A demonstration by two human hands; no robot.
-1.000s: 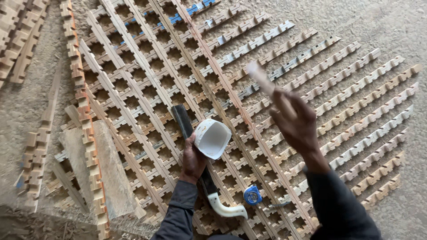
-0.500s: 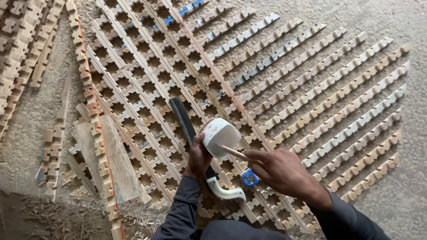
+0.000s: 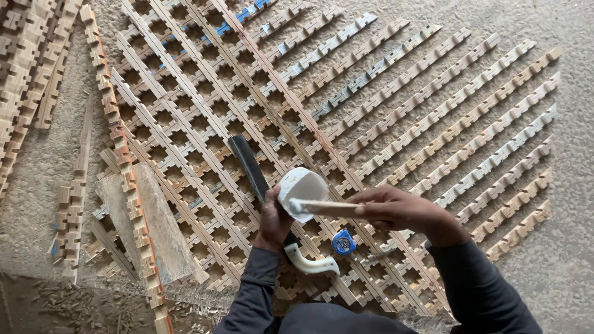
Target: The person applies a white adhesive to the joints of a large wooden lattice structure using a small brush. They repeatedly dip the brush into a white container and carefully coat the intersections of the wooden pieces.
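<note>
A wooden lattice (image 3: 204, 124) lay on the floor (image 3: 557, 266), with loose notched strips (image 3: 458, 117) ranged side by side to its right. On the lattice lay a saw (image 3: 260, 185), its handle nearest the person. Just right of that handle sat a tape measure (image 3: 343, 242). The left hand (image 3: 274, 222) held a cup (image 3: 301, 192) above the saw; the right hand (image 3: 402, 210), to its right, held a stick (image 3: 325, 208) with its tip at the cup. A plank (image 3: 154, 222) lay at the lattice's left edge, and more strips (image 3: 25, 68) were stacked at far left.
</note>
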